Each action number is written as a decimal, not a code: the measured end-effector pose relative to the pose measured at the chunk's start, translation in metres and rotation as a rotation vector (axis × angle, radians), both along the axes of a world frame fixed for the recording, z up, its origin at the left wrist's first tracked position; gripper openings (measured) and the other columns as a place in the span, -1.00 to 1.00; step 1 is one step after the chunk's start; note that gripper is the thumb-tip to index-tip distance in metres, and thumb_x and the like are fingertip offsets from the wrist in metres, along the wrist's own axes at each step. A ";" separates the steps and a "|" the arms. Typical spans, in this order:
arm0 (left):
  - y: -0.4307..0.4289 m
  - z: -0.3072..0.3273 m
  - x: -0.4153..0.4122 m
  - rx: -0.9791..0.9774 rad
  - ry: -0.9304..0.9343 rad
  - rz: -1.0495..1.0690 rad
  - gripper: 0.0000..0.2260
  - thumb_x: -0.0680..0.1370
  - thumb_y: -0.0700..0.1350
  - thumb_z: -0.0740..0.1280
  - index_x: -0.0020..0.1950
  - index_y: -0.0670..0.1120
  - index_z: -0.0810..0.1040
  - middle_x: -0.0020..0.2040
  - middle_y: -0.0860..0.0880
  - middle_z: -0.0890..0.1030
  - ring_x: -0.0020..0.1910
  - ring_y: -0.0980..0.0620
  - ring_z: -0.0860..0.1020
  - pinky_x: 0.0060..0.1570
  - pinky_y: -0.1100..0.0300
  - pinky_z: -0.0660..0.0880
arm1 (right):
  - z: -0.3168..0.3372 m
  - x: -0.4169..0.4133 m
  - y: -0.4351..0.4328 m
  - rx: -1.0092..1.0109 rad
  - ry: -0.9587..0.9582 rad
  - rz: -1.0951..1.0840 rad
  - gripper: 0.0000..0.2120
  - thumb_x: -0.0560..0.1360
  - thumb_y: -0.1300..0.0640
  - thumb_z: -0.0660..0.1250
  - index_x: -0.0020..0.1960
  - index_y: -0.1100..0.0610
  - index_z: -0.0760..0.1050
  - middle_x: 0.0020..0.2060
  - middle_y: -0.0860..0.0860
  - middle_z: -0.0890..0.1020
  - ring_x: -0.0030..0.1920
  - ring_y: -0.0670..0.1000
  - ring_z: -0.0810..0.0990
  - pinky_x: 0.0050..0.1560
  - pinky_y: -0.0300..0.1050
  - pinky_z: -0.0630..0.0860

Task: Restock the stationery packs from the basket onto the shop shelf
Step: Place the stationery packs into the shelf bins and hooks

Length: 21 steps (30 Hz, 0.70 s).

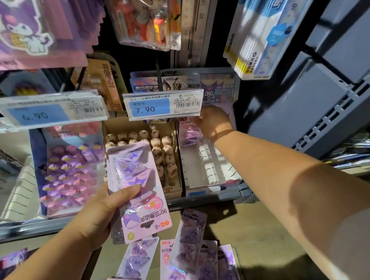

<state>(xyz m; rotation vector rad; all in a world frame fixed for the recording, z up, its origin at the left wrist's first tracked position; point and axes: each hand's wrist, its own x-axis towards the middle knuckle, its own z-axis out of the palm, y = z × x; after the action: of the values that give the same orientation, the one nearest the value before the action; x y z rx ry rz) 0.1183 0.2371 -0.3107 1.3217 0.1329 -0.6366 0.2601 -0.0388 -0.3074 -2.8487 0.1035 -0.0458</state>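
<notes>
My left hand [104,206] grips a stack of pink triangle-clip packs [139,189], held upside down in front of the shelf. My right hand [215,123] reaches up under the 7.90 price tag [163,103] and holds another pink clip pack [189,132] against the back of the shelf, its fingers partly hidden behind the pack. Several more of the same packs [190,252] lie loose below, near the bottom of the view. The basket itself is not plainly visible.
A white divided shelf tray [209,166] sits under my right arm. A cardboard box of small figurines [158,151] and a display of purple items [69,171] stand to its left. Hanging packs crowd the hooks above. A grey shelf frame [312,109] rises at right.
</notes>
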 end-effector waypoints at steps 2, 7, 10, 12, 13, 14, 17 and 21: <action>-0.001 0.000 0.000 0.001 -0.001 -0.013 -0.07 -0.15 0.10 0.69 0.13 -0.15 0.48 -0.11 -0.29 0.67 -0.28 -0.20 0.68 -0.36 0.05 0.61 | -0.003 0.002 -0.002 0.102 -0.084 -0.065 -0.72 0.55 0.03 0.30 0.23 0.10 0.53 0.18 0.09 0.54 0.12 0.09 0.56 0.11 -0.14 0.46; 0.000 0.001 0.001 -0.006 -0.010 -0.021 -0.09 -0.13 0.11 0.69 0.13 -0.15 0.48 -0.10 -0.30 0.67 -0.27 -0.22 0.67 -0.34 0.04 0.62 | -0.004 0.002 -0.014 0.111 -0.081 -0.128 -0.80 0.60 0.14 0.18 0.09 0.10 0.57 0.15 0.09 0.58 0.09 0.10 0.58 0.07 -0.17 0.47; -0.001 0.000 0.000 -0.011 -0.006 -0.010 -0.09 -0.14 0.10 0.69 0.12 -0.14 0.48 -0.12 -0.29 0.67 -0.28 -0.21 0.67 -0.36 0.04 0.61 | -0.005 0.003 -0.017 0.062 -0.013 -0.111 -0.76 0.60 0.18 0.16 0.13 0.11 0.57 0.15 0.05 0.61 0.08 0.06 0.59 -0.03 -0.25 0.38; -0.002 0.001 -0.001 -0.017 0.003 -0.002 -0.09 -0.14 0.09 0.70 0.12 -0.14 0.48 -0.13 -0.29 0.67 -0.29 -0.20 0.67 -0.36 0.05 0.61 | -0.006 0.005 -0.017 0.053 -0.020 -0.101 -0.75 0.60 0.19 0.16 0.16 0.11 0.56 0.16 0.04 0.62 0.10 0.05 0.59 -0.06 -0.27 0.35; -0.003 0.000 -0.001 -0.017 0.005 -0.001 -0.09 -0.15 0.09 0.70 0.12 -0.14 0.48 -0.12 -0.30 0.67 -0.29 -0.20 0.67 -0.36 0.05 0.61 | -0.005 0.006 -0.018 0.052 -0.028 -0.102 -0.75 0.59 0.19 0.16 0.18 0.10 0.55 0.16 0.03 0.62 0.12 0.05 0.58 -0.05 -0.28 0.35; -0.003 0.000 -0.001 -0.011 0.007 -0.002 -0.09 -0.15 0.10 0.70 0.11 -0.15 0.49 -0.12 -0.30 0.67 -0.29 -0.20 0.67 -0.37 0.06 0.61 | -0.005 0.006 -0.018 0.050 -0.035 -0.096 -0.74 0.59 0.18 0.16 0.20 0.09 0.55 0.18 0.03 0.61 0.13 0.05 0.58 -0.02 -0.28 0.37; -0.007 0.000 -0.001 -0.024 0.006 -0.002 -0.09 -0.14 0.09 0.70 0.11 -0.17 0.49 -0.14 -0.29 0.67 -0.30 -0.19 0.68 -0.39 0.09 0.60 | -0.004 0.002 -0.020 0.028 -0.004 -0.062 -0.72 0.59 0.13 0.20 0.27 0.09 0.52 0.23 0.04 0.58 0.17 0.08 0.56 0.14 -0.19 0.47; -0.012 0.003 -0.003 -0.056 0.036 -0.029 -0.23 0.02 -0.02 0.68 0.14 -0.20 0.48 -0.12 -0.29 0.68 -0.28 -0.19 0.68 -0.37 0.09 0.60 | 0.002 -0.017 -0.015 0.116 -0.072 -0.057 -0.72 0.57 0.04 0.29 0.18 0.18 0.54 0.05 0.08 0.62 0.03 0.02 0.58 0.07 -0.15 0.50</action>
<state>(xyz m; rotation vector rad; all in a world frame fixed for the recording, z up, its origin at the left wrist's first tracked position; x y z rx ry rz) 0.1151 0.2250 -0.3076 1.2604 0.1243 -0.6846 0.2429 -0.0539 -0.3055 -2.7241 0.1665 -0.1499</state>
